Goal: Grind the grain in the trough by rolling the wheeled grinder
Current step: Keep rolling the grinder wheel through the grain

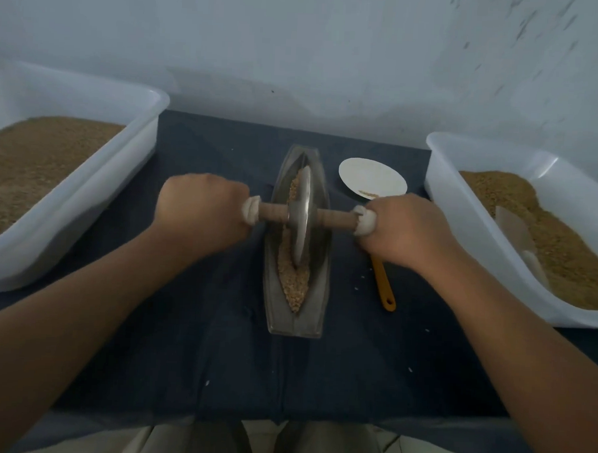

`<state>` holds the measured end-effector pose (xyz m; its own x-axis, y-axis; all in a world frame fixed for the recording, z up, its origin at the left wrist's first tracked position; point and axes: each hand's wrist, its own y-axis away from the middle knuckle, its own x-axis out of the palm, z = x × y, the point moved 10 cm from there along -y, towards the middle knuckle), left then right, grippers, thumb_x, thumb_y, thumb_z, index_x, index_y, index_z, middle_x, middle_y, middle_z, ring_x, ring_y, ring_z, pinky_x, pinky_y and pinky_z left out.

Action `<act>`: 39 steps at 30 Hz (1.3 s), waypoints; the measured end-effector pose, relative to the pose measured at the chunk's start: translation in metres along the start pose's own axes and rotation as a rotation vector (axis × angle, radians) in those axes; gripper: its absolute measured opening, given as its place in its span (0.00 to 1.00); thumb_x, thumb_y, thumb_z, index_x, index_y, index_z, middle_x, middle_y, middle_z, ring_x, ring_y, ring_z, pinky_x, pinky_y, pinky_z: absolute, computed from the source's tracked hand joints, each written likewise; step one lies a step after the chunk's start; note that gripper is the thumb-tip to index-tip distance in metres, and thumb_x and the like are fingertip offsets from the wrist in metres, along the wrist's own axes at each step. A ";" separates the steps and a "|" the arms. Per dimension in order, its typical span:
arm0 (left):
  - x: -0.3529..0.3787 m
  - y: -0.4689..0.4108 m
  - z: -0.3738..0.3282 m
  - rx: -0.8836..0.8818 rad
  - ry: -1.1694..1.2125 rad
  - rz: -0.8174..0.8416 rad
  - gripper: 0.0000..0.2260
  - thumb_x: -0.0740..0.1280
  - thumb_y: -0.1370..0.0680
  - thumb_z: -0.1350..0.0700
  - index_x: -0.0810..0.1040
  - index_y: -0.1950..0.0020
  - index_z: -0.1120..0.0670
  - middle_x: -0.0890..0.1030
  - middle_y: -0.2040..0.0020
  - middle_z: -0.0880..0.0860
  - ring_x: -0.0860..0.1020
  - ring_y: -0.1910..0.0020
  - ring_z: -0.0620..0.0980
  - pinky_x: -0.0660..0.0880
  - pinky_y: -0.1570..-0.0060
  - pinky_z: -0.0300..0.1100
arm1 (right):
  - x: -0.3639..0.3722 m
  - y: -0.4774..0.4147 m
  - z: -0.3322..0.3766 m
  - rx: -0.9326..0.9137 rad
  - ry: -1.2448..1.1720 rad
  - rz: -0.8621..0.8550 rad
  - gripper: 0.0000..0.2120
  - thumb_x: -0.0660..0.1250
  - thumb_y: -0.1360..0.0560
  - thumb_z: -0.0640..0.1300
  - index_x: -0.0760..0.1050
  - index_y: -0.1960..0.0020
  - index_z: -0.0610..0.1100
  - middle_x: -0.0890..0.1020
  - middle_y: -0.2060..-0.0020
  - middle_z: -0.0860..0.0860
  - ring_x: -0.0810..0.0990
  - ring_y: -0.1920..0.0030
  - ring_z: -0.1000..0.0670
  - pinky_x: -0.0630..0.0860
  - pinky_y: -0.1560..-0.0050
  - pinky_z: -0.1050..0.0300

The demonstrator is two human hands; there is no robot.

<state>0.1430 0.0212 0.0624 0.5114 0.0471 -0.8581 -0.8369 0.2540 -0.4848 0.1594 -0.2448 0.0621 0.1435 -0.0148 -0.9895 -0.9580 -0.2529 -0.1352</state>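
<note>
Wheeled grinder (pixel 300 214) in trough (pixel 320 261) (axle ends inside both hands' fingers (pixel 366 226)).

The trough (pixel 317 288) is a narrow, boat-shaped grey metal vessel lying flat on a dark blue cloth (pixel 218 325), its long axis pointing straight away from the person. Pale brown, coarsely broken grain (pixel 293 289) fills its central groove from the near tip to past the middle. The wheeled grinder (pixel 301 216), a thin metal disc on a wooden cross-axle with white wrapped ends, stands upright on edge in the groove amid the grain, the left hand (pixel 202 212) and right hand (pixel 403 227) each gripping one axle end.
</note>
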 end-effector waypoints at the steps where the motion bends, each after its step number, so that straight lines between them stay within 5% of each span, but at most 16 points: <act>1: 0.009 -0.016 0.002 -0.033 -0.004 0.043 0.18 0.65 0.23 0.42 0.67 0.69 0.49 0.69 0.72 0.45 0.69 0.75 0.50 0.61 0.70 0.38 | -0.002 -0.013 -0.003 0.031 0.012 -0.046 0.15 0.63 0.25 0.62 0.73 0.64 0.54 0.77 0.70 0.55 0.75 0.68 0.55 0.65 0.70 0.57; 6: 0.013 -0.063 0.002 -0.072 0.042 0.140 0.16 0.65 0.24 0.41 0.71 0.67 0.49 0.73 0.68 0.48 0.74 0.68 0.54 0.70 0.65 0.43 | 0.001 -0.049 -0.011 0.117 0.062 -0.033 0.13 0.63 0.22 0.56 0.77 0.61 0.50 0.78 0.67 0.53 0.77 0.64 0.49 0.70 0.66 0.54; 14: -0.042 0.034 -0.010 0.103 0.082 -0.108 0.18 0.66 0.28 0.43 0.57 0.68 0.45 0.59 0.74 0.42 0.60 0.79 0.49 0.54 0.69 0.35 | 0.000 0.039 0.000 0.019 -0.111 0.143 0.17 0.58 0.40 0.68 0.74 0.66 0.56 0.78 0.72 0.57 0.76 0.69 0.58 0.68 0.70 0.55; 20: 0.006 -0.035 0.001 -0.058 0.036 0.086 0.16 0.63 0.22 0.44 0.67 0.67 0.49 0.72 0.69 0.47 0.71 0.72 0.51 0.66 0.68 0.41 | -0.005 -0.022 -0.007 0.110 0.052 -0.067 0.15 0.62 0.21 0.60 0.74 0.62 0.53 0.79 0.67 0.54 0.73 0.68 0.54 0.64 0.70 0.58; 23: 0.008 -0.063 0.001 -0.077 0.057 0.114 0.16 0.64 0.22 0.43 0.68 0.66 0.49 0.74 0.67 0.48 0.72 0.69 0.54 0.69 0.65 0.44 | -0.004 -0.044 -0.014 0.176 0.040 -0.084 0.15 0.62 0.20 0.56 0.75 0.63 0.51 0.79 0.67 0.51 0.74 0.68 0.51 0.67 0.68 0.55; 32: -0.043 0.033 -0.006 0.073 0.093 -0.158 0.17 0.61 0.25 0.41 0.59 0.67 0.47 0.57 0.73 0.43 0.52 0.77 0.45 0.50 0.68 0.35 | -0.003 0.037 -0.001 0.018 -0.080 0.072 0.16 0.60 0.37 0.69 0.75 0.65 0.57 0.78 0.72 0.58 0.76 0.69 0.58 0.68 0.71 0.58; 36: -0.002 -0.014 -0.002 -0.022 0.011 0.054 0.19 0.66 0.22 0.43 0.64 0.67 0.49 0.70 0.70 0.46 0.69 0.74 0.49 0.61 0.70 0.39 | -0.001 -0.005 -0.006 0.075 0.007 -0.039 0.15 0.62 0.27 0.63 0.74 0.64 0.54 0.77 0.71 0.56 0.75 0.69 0.54 0.67 0.70 0.58; 39: 0.011 -0.065 0.001 -0.072 0.028 0.147 0.16 0.65 0.22 0.42 0.68 0.65 0.50 0.71 0.67 0.48 0.77 0.66 0.57 0.69 0.64 0.45 | 0.000 -0.042 -0.019 0.194 0.034 -0.079 0.19 0.59 0.22 0.62 0.75 0.63 0.51 0.77 0.69 0.53 0.74 0.68 0.51 0.69 0.67 0.55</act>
<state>0.2031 0.0063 0.0848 0.3772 0.0512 -0.9247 -0.9148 0.1763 -0.3634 0.2046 -0.2521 0.0689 0.2249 -0.0355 -0.9737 -0.9729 -0.0633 -0.2224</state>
